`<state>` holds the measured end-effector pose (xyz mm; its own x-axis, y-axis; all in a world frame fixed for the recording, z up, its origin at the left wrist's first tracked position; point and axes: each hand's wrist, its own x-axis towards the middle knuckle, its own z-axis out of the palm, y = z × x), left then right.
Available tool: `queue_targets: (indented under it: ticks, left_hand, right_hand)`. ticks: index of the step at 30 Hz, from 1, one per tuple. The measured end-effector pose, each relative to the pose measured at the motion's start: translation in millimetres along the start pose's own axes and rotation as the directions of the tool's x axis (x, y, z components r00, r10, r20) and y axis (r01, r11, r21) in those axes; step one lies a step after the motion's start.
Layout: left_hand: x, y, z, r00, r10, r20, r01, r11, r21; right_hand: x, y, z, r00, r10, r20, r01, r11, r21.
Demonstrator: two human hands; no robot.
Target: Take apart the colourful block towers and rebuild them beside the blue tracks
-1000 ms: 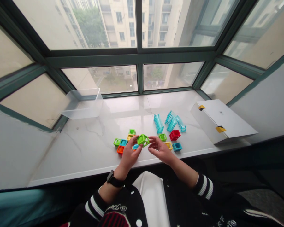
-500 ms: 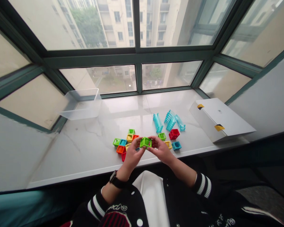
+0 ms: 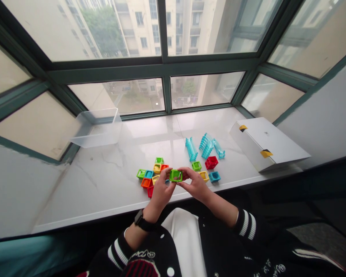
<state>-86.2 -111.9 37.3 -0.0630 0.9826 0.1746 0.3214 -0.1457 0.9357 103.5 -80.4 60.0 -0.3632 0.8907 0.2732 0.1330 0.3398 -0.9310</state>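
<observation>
Between my two hands is a green hollow cube block [image 3: 176, 176], raised over the front of the white marble sill. My left hand [image 3: 163, 187] grips its left side with thumb and fingers. From the other side my right hand [image 3: 195, 183] has its fingers closed on the block. Several coloured cube blocks lie left of my hands, among them an orange block [image 3: 146, 182] and a blue block [image 3: 149, 174]; my left hand hides part of this group. Close to my right hand are a yellow block [image 3: 204, 176], a green block [image 3: 196, 166], a red block [image 3: 211, 162] and a blue block [image 3: 215, 176].
Translucent blue track pieces [image 3: 206, 145] lie behind the right-hand blocks. A clear plastic bin [image 3: 99, 129] stands at the back left of the sill [image 3: 109, 184]. At the right is a white box [image 3: 268, 142] with yellow-black tape. Green-framed windows surround the sill.
The green block has turned in my fingers, so its open face shows more toward me. Both hands stay on it. The view has shifted slightly.
</observation>
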Motion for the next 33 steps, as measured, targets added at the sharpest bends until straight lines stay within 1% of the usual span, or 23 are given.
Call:
queue_targets:
  ticks: [3, 6, 9, 11, 12, 14, 17, 19, 22, 26, 30, 33]
  left_hand:
    - [0.0, -0.3, -0.3, 1.0, 0.017, 0.022, -0.017, 1.0, 0.008]
    - [1.3, -3.3, 1.4, 0.997, 0.018, 0.079, -0.01, 0.996, -0.091]
    - [2.9, -5.9, 3.7, 0.99, -0.014, 0.144, 0.045, 0.974, -0.221]
    - [4.0, -5.5, 4.1, 0.985, -0.032, 0.167, 0.073, 0.967, -0.244]
    - [4.8, -4.3, 3.9, 0.986, -0.032, 0.166, 0.07, 0.972, -0.226]
    - [7.4, -0.3, 3.2, 0.99, -0.011, 0.14, 0.03, 0.991, -0.134]
    - [15.7, 9.1, 4.3, 0.992, 0.075, 0.103, -0.08, 0.996, 0.045]
    - [24.6, 15.0, 8.5, 0.982, 0.137, 0.127, -0.149, 0.984, 0.098]
    - [40.8, 17.7, 20.7, 0.962, 0.199, 0.186, -0.219, 0.971, 0.094]
    - [58.6, 4.8, 44.5, 0.951, 0.222, 0.214, -0.242, 0.967, 0.073]
    - [67.5, -18.4, 71.4, 0.968, 0.133, 0.211, -0.156, 0.983, 0.096]
    - [72.4, -36.3, 91.4, 0.974, 0.029, 0.224, -0.051, 0.994, 0.093]
  right_hand:
    - [0.8, -0.1, -2.3, 1.0, 0.002, -0.005, -0.002, 0.999, -0.033]
    - [3.8, 0.6, -9.8, 1.0, 0.003, 0.004, -0.003, 0.997, -0.075]
    - [9.3, 1.5, -22.5, 0.997, 0.041, 0.067, -0.033, 0.992, -0.124]
    - [13.1, 1.7, -32.1, 0.989, 0.073, 0.132, -0.052, 0.986, -0.161]
    - [14.8, 1.3, -36.8, 0.985, 0.081, 0.155, -0.052, 0.981, -0.185]
    - [17.5, -0.7, -45.5, 0.982, 0.077, 0.173, -0.034, 0.97, -0.239]
    - [20.3, -7.0, -57.5, 0.984, 0.05, 0.17, 0.005, 0.951, -0.31]
    - [21.9, -11.8, -66.3, 0.984, 0.041, 0.174, 0.02, 0.941, -0.337]
    - [24.2, -16.0, -83.7, 0.987, 0.042, 0.158, 0.023, 0.921, -0.389]
    - [26.8, -15.0, -114.6, 0.998, 0.01, 0.062, 0.022, 0.864, -0.502]
    - [29.3, -10.6, -141.2, 0.999, 0.002, -0.037, -0.023, 0.807, -0.591]
    - [31.8, -2.1, -149.9, 0.999, 0.009, -0.05, -0.039, 0.762, -0.646]
